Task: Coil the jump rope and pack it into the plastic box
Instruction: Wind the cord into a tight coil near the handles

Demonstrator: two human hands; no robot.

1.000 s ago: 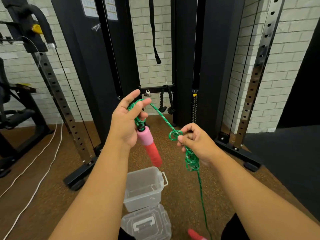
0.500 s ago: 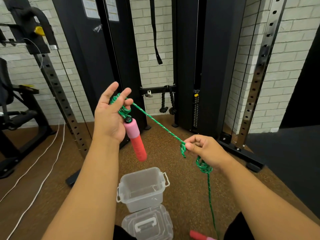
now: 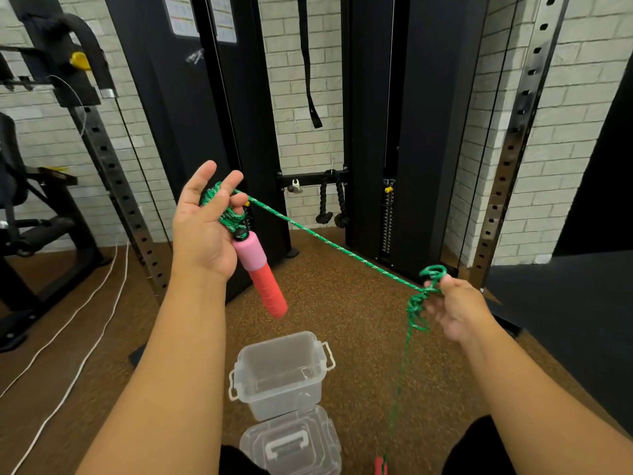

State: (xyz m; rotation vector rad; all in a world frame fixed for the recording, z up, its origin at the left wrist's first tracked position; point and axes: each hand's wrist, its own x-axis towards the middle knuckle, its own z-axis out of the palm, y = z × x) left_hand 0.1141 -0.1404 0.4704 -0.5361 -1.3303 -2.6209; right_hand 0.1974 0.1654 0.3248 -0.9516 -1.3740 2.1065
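Note:
My left hand (image 3: 205, 231) is raised with the green jump rope (image 3: 329, 238) wound in loops round its fingers, and a pink and red handle (image 3: 262, 272) hangs down from it. The rope runs taut, down to the right, to my right hand (image 3: 455, 310), which pinches it among kinked curls. From there it drops to the second red handle (image 3: 380, 466) at the bottom edge. The clear plastic box (image 3: 246, 389) stands open on the floor below my hands, with nothing in it.
The box's clear lid (image 3: 291, 440) lies on the floor just in front of the box. Black gym machines and steel uprights stand close ahead and at the left. White cables (image 3: 85, 337) trail over the floor at the left. A dark mat covers the floor at the right.
My hands have moved apart: the left went up and left, the right down and right, pulling the rope taut between them.

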